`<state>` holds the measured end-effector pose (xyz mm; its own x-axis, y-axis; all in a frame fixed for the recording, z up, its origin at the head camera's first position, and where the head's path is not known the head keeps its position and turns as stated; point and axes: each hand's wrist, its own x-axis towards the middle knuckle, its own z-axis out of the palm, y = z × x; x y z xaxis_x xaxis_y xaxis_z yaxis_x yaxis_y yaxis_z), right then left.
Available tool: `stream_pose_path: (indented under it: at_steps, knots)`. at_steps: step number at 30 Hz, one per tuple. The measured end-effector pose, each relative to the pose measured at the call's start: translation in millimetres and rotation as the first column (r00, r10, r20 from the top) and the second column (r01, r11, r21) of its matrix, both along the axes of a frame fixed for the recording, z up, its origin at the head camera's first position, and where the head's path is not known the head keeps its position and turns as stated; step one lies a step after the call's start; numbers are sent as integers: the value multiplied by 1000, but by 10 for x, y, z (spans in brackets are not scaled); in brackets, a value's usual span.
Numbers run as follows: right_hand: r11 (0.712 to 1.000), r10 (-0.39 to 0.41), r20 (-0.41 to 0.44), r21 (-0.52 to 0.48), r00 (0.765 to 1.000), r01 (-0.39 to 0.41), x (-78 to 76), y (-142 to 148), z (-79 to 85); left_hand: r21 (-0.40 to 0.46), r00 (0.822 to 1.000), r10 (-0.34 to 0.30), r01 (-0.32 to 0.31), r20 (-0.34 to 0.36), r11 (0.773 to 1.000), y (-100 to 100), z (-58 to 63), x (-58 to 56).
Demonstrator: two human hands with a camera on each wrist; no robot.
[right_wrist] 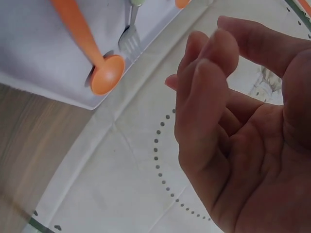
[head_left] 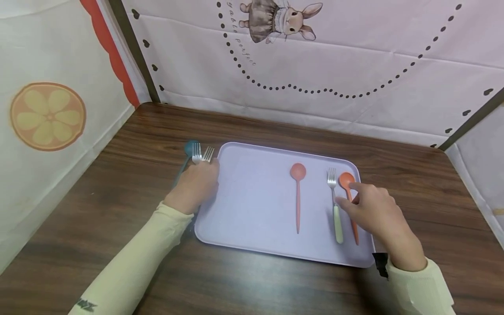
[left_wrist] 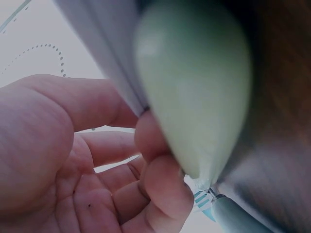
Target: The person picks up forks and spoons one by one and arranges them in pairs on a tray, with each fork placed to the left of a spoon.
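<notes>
My left hand (head_left: 196,181) is at the left edge of the lilac tray (head_left: 252,201), pinching a fork by its pale green handle (left_wrist: 199,82). Two sets of fork tines (head_left: 208,154) show just beyond the fingers; which belongs to the held fork I cannot tell. A teal spoon (head_left: 191,147) lies beside them, partly hidden. Over the tray's right side, my right hand (head_left: 374,208) hovers with thumb and fingers apart, holding nothing. Beneath it lies an orange spoon (head_left: 347,180), and to the left of that a fork with a light green handle (head_left: 337,225).
A pink spoon (head_left: 298,172) lies right of the tray's middle. The tray rests on a dark wooden table (head_left: 252,284). Printed cloth walls (head_left: 354,57) enclose its back and sides.
</notes>
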<state>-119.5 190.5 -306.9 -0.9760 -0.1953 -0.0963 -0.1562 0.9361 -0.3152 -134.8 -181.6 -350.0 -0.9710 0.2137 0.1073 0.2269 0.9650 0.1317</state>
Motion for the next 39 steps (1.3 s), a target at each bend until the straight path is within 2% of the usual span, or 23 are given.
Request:
stream_pose_path:
  at_steps: [12,21,30,39]
  knots:
    - [999,-41,33,-3,999,41,-53,111,-59,8,1000,14,-14,9,1000,33,7,-4]
    - [1000,-24,0,-18,1000,24,-140,201,-169,11,1000,5,-6,19,1000,46,8,-14]
    - [1000,7,-41,-2,999,-8,-205,255,-208,24,997,26,-28,75,999,26,74,-5]
    - [1000,-16,-50,9,999,17,-231,337,-271,34,993,7,-11,114,999,25,102,-17]
